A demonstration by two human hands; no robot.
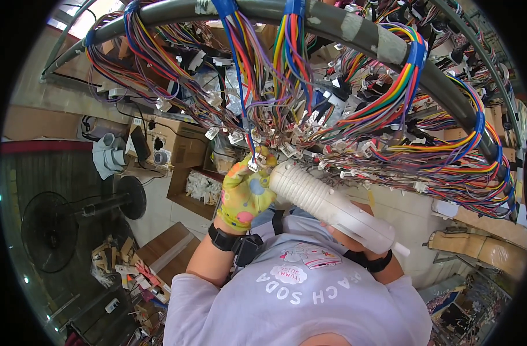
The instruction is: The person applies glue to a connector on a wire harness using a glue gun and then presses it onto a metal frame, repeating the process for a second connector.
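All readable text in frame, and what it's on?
Lavender T-shirt: white curved lettering across the chest; readable, but I don't transcribe print.
Same shirt, cloud shape: small pink lettering, likewise not copied.
Cardboard box, upper left: small marking, too small to read.
White ribbed tool: no print I can make out.
White connectors: any marking too small to tell.

A dark curved rail point(182, 11) bars the far side from left to right, and wire bundles point(384, 104) hang from it in a dense curtain, their white connectors point(292, 151) crowding the gloved left hand point(249, 193). Just right of that hand, a white ribbed tool point(327, 202) slants toward the near right, covering most of the right hand point(338, 235). Freer room lies right of the tool, over pale floor point(410, 216), and left of the gloved hand, short of an open brown box point(177, 187)
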